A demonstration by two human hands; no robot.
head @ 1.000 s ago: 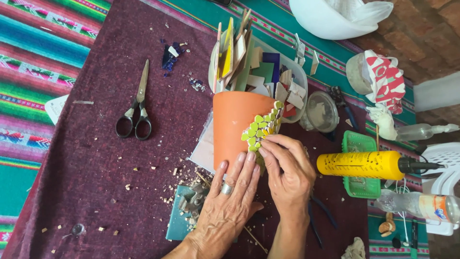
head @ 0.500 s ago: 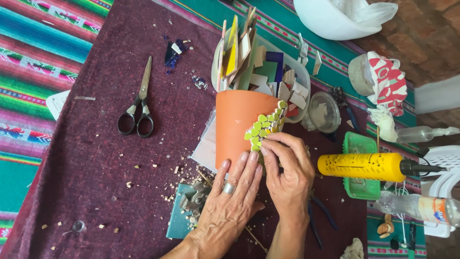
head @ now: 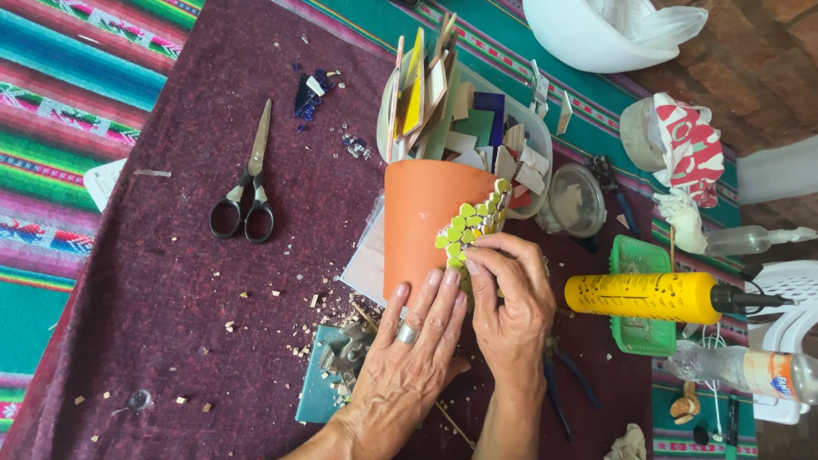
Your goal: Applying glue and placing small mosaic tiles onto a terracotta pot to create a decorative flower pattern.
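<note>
Both hands were on the orange pot (head: 426,223), which lay on its side on the maroon cloth (head: 170,281). Left hand (head: 409,358), ring on one finger, lay flat and open with fingertips pressed against the pot's wall near its base. Right hand (head: 511,298) was curled, fingertips pinched at the patch of green and yellow mosaic pieces (head: 473,223) stuck on the pot; whether it gripped a loose piece could not be told, fingers hid it. Pot's far rim was hidden by a clear tub of tile offcuts (head: 464,128) just behind the pot. Scissors (head: 245,200) lay well left of the pot, closed. Yellow sealant tube (head: 643,296) lay right of the pot over a green basket (head: 639,294), partly covered by it. Pliers handles (head: 562,383) right of the pot were mostly hidden under the right wrist. Teal tile (head: 315,388) below the pot was half covered by the left hand. Tile crumbs were scattered over the cloth left of the pot. Striped woven blanket (head: 51,102) lay under the cloth; brick floor (head: 767,68) showed far right of the pot, frame edge cutting a white chair (head: 792,290).
</note>
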